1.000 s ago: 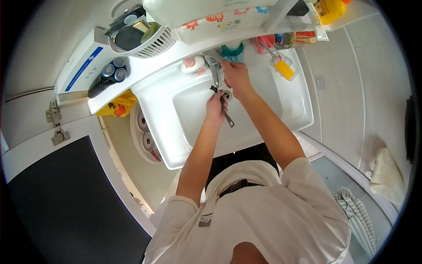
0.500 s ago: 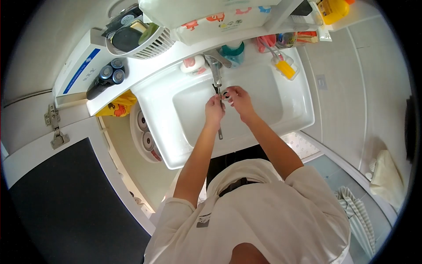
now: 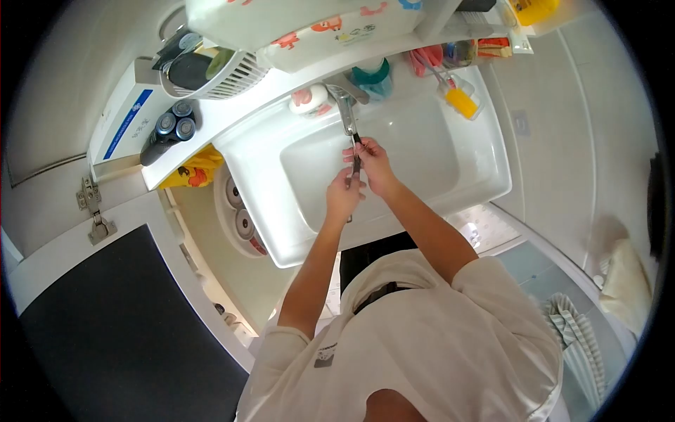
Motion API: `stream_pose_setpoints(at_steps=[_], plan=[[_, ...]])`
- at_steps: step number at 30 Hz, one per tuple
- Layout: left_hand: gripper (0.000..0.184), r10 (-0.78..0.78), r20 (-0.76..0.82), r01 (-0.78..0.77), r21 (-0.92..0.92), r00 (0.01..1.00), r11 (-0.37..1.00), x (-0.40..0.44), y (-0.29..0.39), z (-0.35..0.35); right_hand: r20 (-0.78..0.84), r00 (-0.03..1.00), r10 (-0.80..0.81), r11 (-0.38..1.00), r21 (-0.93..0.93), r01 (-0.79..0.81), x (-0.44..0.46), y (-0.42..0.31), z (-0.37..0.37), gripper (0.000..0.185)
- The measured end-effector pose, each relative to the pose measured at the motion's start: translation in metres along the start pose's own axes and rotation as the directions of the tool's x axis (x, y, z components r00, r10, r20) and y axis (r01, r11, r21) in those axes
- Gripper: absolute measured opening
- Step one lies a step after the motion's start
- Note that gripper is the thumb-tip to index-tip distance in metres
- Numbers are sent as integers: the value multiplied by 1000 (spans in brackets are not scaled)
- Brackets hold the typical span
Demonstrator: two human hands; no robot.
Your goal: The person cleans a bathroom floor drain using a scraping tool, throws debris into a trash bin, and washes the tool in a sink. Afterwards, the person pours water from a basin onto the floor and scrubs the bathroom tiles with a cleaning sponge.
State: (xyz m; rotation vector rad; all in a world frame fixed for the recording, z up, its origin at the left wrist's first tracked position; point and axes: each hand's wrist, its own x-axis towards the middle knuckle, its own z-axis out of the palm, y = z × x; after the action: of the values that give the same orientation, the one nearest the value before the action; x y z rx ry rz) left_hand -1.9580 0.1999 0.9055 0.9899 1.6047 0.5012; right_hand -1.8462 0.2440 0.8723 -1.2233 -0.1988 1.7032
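In the head view a slim dark wrench (image 3: pixel 356 163) stands nearly in line below the chrome faucet (image 3: pixel 346 116). Its upper end is close to the spout tip; whether they touch I cannot tell. My left hand (image 3: pixel 344 199) is closed around the lower part of the wrench, whose handle end pokes out below. Higher up, my right hand (image 3: pixel 375 167) has its fingers closed on the wrench near its head. Both hands are over the white sink (image 3: pixel 299 176).
On the sink's back rim are a soap dish (image 3: pixel 309 100), a teal cup (image 3: pixel 373 81) and a yellow-labelled bottle (image 3: pixel 460 103). A shaver (image 3: pixel 169 130) and a white basket (image 3: pixel 235 76) occupy the left shelf. An open cabinet door (image 3: pixel 126 323) hangs at left.
My right hand has moved in onto the wrench. The small round black-and-white piece at its fingers earlier no longer shows. My left hand has slid lower, and the view has shifted slightly.
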Motion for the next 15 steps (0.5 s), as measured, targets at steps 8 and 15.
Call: stream_pose_setpoints(at_steps=[8,15], plan=[[43,-225,73,232,-131,972,964,-26,-31,-19,75,984,163,975,141,-173,13,21,-14,35],[36,251,-230,-101,514,940,852,-42,-18,-23,18,983,185,980,77,-186,5,24,-7,49]])
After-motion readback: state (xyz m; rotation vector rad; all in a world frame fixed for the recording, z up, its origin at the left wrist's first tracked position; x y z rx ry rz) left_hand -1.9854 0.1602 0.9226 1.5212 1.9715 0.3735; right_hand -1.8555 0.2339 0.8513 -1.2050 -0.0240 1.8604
